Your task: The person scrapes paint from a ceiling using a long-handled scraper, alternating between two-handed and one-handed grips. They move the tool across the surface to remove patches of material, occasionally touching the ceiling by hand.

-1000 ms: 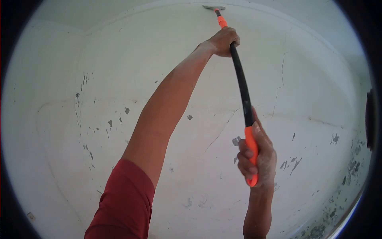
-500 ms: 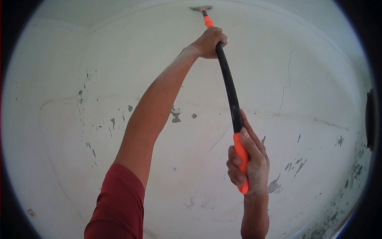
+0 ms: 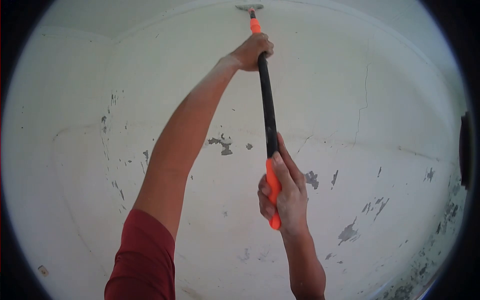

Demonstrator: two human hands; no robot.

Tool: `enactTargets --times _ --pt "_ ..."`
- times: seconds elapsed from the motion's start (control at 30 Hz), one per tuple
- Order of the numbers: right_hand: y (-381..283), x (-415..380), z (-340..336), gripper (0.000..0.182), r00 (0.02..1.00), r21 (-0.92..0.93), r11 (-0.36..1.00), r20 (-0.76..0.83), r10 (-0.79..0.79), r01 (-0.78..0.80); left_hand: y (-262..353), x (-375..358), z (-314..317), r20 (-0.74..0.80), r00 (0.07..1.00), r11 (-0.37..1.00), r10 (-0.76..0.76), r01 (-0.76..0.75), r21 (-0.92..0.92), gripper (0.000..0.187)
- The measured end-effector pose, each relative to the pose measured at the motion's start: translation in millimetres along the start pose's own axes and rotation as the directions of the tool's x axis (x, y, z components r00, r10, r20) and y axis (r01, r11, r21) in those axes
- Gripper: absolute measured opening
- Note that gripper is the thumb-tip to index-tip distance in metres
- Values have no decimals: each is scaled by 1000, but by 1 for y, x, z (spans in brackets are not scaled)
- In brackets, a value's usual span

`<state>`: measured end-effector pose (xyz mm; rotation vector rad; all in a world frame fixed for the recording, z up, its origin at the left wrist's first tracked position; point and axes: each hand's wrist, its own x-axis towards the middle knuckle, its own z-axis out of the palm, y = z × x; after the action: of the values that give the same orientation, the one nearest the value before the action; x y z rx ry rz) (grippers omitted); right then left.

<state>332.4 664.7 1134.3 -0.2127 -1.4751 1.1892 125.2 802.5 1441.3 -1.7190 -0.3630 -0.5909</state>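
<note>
Both hands are closed round a long-handled scraper with a black shaft and orange grips. High up near its head, my left hand wraps the shaft just below the upper orange collar. Lower down, my right hand clasps the orange end grip, its forefinger stretched along the shaft. The wide grey scraper blade overlaps the top of the white wall, close below the ceiling line. Pale dust coats parts of both hands and the left forearm.
Flaked grey patches are scattered across the wall, with one beside the right wrist. A thin crack runs down the right side. Low at the left is a small wall socket. A dark object stands at the right edge.
My right hand and the handle's lower end have swung left and slightly up, so the scraper stands more upright. My left hand and the blade have shifted a little left.
</note>
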Motion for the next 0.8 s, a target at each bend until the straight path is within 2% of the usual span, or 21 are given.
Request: enactTargets --times 0.07,0.17,0.23,0.33,0.37,0.43,0.47,0.53,0.6,0.67,0.7,0.73,0.8 --pt "-9 10 8 67 1000 9 1000 14 -10 10 -14 3 -4 -16 999 999 35 -34 38 23" --pt "-12 0 19 59 1000 89 996 -10 0 1 -9 0 -11 63 998 998 -27 24 53 25" --pt "-3 -14 19 60 1000 55 998 18 -14 13 2 -15 -12 78 997 1000 13 -13 -8 24" --pt "8 -3 31 60 1000 -17 1000 18 -24 25 -6 -23 -18 65 998 1000 -8 6 16 24" --pt "6 6 35 60 999 19 1000 31 -25 24 -13 -24 -21 67 998 1000 -10 9 16 24" --pt "-1 12 42 61 998 68 997 50 -28 25 -24 -19 -32 177 978 991 -111 96 91 24" --pt "-2 12 45 61 998 118 993 65 -23 15 -23 -21 -32 182 977 992 -109 94 90 24" --pt "3 0 45 61 997 133 991 72 -22 12 -22 -30 -30 53 999 1000 -8 8 -5 24" --pt "6 1 49 60 997 150 989 78 -29 17 -24 -35 -32 61 998 1000 -24 24 -6 24" --pt "6 14 58 59 998 56 998 39 -43 41 -28 -36 -34 64 997 999 -42 43 -15 24" --pt "4 13 60 59 998 55 998 38 -45 43 -33 -34 -38 127 990 998 -54 52 18 24" --pt "-2 13 62 60 999 106 994 44 -28 23 -40 -30 -44 183 981 997 -65 55 59 24" --pt "2 7 64 60 999 161 987 49 10 -17 -34 -40 -36 135 990 997 -30 21 68 24"
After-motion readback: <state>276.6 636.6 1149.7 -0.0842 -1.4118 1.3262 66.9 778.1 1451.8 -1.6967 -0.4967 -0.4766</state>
